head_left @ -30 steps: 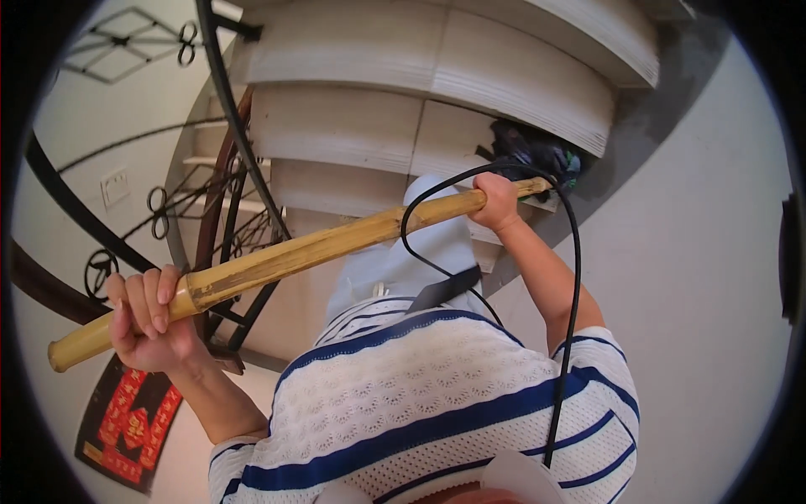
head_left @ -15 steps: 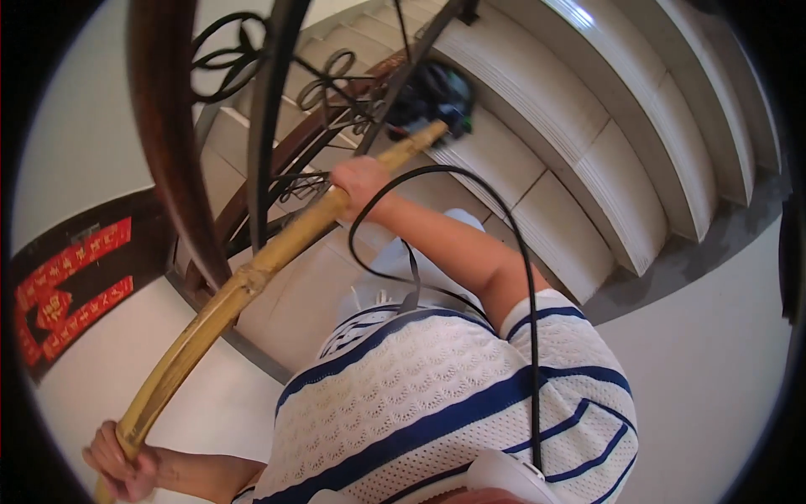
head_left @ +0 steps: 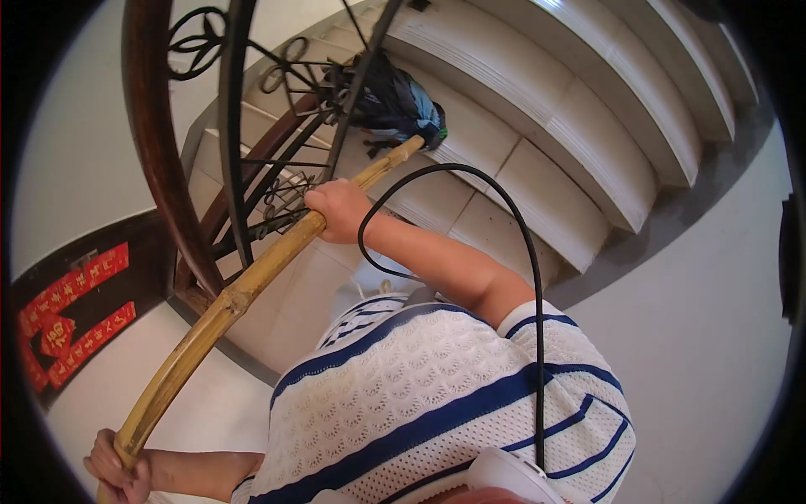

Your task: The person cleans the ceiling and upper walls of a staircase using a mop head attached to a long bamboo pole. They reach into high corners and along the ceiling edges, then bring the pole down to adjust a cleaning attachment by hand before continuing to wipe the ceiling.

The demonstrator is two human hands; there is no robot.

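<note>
A mop with a long yellow bamboo handle [head_left: 227, 304] slants across the view. Its head [head_left: 388, 102], a bundle of black and blue cloth strips, rests on a stair step beside the railing. My right hand [head_left: 338, 212] is wrapped round the handle a short way above the mop head. Lower left, near the upper end of the pole, my left hand [head_left: 119, 467] is closed around it. Both arms are spread apart, with the pole running in front of my striped top.
Curved tiled stairs [head_left: 537, 176] rise to the right. A dark railing with scrolled metalwork [head_left: 235, 134] and a wooden post [head_left: 151, 126] stands close left of the pole. A black cable [head_left: 531, 252] loops over my right arm. Red paper strips [head_left: 75, 281] hang on a dark door.
The mop head has moved a little left and its strips now trail toward the railing. My right hand has shifted left and slightly down with the handle; my left hand stays nearly in place.
</note>
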